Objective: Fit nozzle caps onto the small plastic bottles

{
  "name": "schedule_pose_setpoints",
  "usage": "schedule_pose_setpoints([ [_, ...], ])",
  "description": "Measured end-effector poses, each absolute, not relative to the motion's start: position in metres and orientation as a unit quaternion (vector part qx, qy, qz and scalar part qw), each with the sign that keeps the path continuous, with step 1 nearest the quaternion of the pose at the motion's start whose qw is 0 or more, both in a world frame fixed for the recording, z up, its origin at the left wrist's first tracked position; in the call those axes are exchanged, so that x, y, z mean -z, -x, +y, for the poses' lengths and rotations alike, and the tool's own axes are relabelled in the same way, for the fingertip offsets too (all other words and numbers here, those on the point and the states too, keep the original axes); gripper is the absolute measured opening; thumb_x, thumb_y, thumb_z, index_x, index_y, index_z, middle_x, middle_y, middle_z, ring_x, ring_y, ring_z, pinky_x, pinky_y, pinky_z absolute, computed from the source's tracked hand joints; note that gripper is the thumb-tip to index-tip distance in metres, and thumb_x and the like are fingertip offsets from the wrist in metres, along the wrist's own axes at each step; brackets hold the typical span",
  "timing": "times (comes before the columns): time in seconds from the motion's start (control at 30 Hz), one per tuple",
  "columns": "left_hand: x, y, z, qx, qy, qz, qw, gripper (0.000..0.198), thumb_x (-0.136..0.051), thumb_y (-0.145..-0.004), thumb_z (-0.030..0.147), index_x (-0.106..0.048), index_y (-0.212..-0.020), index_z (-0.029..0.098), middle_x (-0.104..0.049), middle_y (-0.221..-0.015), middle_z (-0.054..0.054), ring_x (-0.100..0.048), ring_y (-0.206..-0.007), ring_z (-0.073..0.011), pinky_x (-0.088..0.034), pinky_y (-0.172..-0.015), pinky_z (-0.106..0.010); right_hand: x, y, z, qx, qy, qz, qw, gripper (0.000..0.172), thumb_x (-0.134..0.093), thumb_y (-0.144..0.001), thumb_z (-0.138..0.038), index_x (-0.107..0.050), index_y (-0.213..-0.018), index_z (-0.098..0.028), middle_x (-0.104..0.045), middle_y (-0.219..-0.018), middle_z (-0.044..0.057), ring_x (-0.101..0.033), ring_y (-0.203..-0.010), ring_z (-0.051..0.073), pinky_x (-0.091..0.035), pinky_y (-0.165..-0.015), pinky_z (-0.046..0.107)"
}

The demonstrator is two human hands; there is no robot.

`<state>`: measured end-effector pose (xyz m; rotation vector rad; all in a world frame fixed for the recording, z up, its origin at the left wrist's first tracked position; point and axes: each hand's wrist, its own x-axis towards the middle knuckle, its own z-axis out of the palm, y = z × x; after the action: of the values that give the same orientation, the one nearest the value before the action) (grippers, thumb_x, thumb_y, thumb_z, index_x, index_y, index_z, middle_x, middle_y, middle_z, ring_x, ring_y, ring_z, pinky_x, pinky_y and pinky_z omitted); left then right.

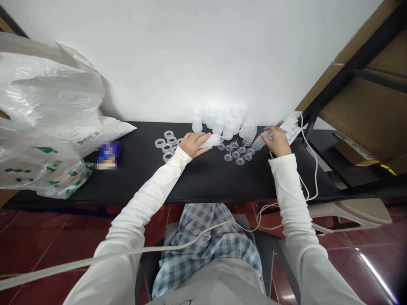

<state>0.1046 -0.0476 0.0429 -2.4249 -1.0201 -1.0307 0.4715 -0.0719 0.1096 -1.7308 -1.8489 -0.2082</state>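
Nearest to the camera, a checked cloth (206, 241) lies over the person's lap, and a white cable (178, 245) runs across it. Beyond the lap is the black table (197, 182), and both arms in white sleeves reach over it. The left hand (192, 145) is closed around a white bottle (212, 140), which lies nearly flat, just above the table, with its end pointing to the right. The right hand (280, 142) has its fingers curled on a clear bottle (261, 140); the view is small here, so I cannot tell how firmly they close. Between the two hands is a group of small caps (238, 153) on the table. Left of the left hand lie several plastic rings (165, 146). Further back, many empty bottles (222, 125) stand near the white wall (190, 55). Big plastic bags (47, 118) rest at the far left.
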Motion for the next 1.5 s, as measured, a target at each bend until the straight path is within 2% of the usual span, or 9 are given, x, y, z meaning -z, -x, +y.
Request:
schedule_pose_setpoints([
  [0.13,-0.045,-0.107,-0.049,0.367,0.847,-0.346,0.167,0.049,-0.053,-0.092,0.056,-0.067,-0.126,0.023,-0.072,-0.117,-0.014,-0.068,-0.106,-0.0266,-0.046,-0.093,-0.039,-0.129,-0.449,-0.093,0.117,0.589,-0.669,0.438,0.026,-0.057,-0.09,-0.044,-0.058,-0.103,-0.022,-0.057,-0.102,0.012,-0.057,-0.086,0.024,-0.05,-0.085,0.045],
  [0.23,-0.047,-0.107,-0.051,0.387,0.841,-0.341,0.165,0.051,-0.055,-0.091,0.056,-0.066,-0.128,0.022,-0.072,-0.119,-0.014,-0.068,-0.107,-0.0269,-0.048,-0.094,-0.04,-0.139,-0.407,-0.106,0.043,0.476,-0.715,0.51,0.02,-0.054,-0.092,-0.041,-0.052,-0.106,-0.026,-0.058,-0.102,0.008,-0.055,-0.079,0.019,-0.051,-0.074,0.038],
  [0.47,-0.051,-0.109,-0.06,0.418,0.86,-0.279,0.089,0.064,-0.061,-0.086,0.061,-0.062,-0.131,0.016,-0.073,-0.114,-0.014,-0.071,-0.099,-0.0248,-0.053,-0.088,-0.036,-0.113,-0.343,-0.085,0.041,0.296,-0.844,0.446,0.016,-0.053,-0.086,-0.029,-0.05,-0.101,-0.023,-0.054,-0.094,0.005,-0.055,-0.086,0.02,-0.05,-0.077,0.038],
  [0.77,-0.064,-0.116,-0.072,0.436,0.807,-0.316,-0.243,0.076,-0.062,-0.077,0.071,-0.064,-0.128,0.014,-0.068,-0.128,-0.015,-0.065,-0.118,-0.0289,-0.05,-0.103,-0.039,-0.101,-0.346,-0.078,0.009,0.361,-0.82,0.444,0.028,-0.055,-0.084,-0.049,-0.049,-0.096,-0.024,-0.058,-0.095,0.008,-0.057,-0.088,0.023,-0.051,-0.08,0.043],
  [0.93,-0.067,-0.114,-0.066,0.264,0.755,-0.278,-0.531,0.087,-0.047,-0.078,0.082,-0.071,-0.113,0.007,-0.076,-0.089,-0.02,-0.073,-0.068,-0.027,-0.059,-0.064,-0.038,-0.077,-0.337,-0.066,-0.041,0.334,-0.834,0.437,0.031,-0.045,-0.087,-0.056,-0.047,-0.092,-0.026,-0.059,-0.092,0.008,-0.058,-0.084,0.022,-0.051,-0.074,0.041],
  [1.07,-0.071,-0.109,-0.065,0.179,0.734,-0.239,-0.611,0.092,-0.03,-0.082,0.084,-0.072,-0.108,0.007,-0.074,-0.074,-0.021,-0.067,-0.052,-0.0242,-0.053,-0.049,-0.036,-0.063,-0.324,-0.065,-0.036,0.309,-0.826,0.47,0.036,-0.031,-0.092,-0.058,-0.047,-0.091,-0.026,-0.059,-0.087,0.008,-0.058,-0.077,0.023,-0.05,-0.07,0.041],
  [1.2,-0.068,-0.11,-0.064,0.246,0.741,-0.301,-0.548,0.088,-0.043,-0.08,0.082,-0.07,-0.114,0.006,-0.075,-0.082,-0.02,-0.07,-0.06,-0.0252,-0.056,-0.056,-0.038,-0.067,-0.307,-0.077,-0.004,0.418,-0.769,0.484,0.041,-0.018,-0.097,-0.046,-0.051,-0.09,-0.024,-0.061,-0.087,0.01,-0.059,-0.08,0.023,-0.05,-0.076,0.041],
  [1.4,-0.052,-0.121,-0.06,0.355,0.838,-0.409,-0.072,0.068,-0.07,-0.075,0.066,-0.068,-0.126,0.021,-0.075,-0.109,-0.012,-0.073,-0.094,-0.0261,-0.055,-0.085,-0.035,-0.091,-0.296,-0.078,-0.081,0.688,-0.656,0.301,0.029,-0.033,-0.096,-0.037,-0.057,-0.094,-0.02,-0.065,-0.079,0.011,-0.06,-0.077,0.028,-0.045,-0.073,0.039],
  [1.5,-0.054,-0.121,-0.061,0.345,0.847,-0.403,0.042,0.063,-0.067,-0.08,0.062,-0.067,-0.127,0.02,-0.075,-0.112,-0.014,-0.072,-0.096,-0.0274,-0.053,-0.086,-0.036,-0.104,-0.305,-0.072,-0.129,0.671,-0.675,0.278,0.042,-0.027,-0.1,-0.049,-0.057,-0.09,-0.022,-0.065,-0.078,0.01,-0.06,-0.074,0.027,-0.043,-0.071,0.036],
])
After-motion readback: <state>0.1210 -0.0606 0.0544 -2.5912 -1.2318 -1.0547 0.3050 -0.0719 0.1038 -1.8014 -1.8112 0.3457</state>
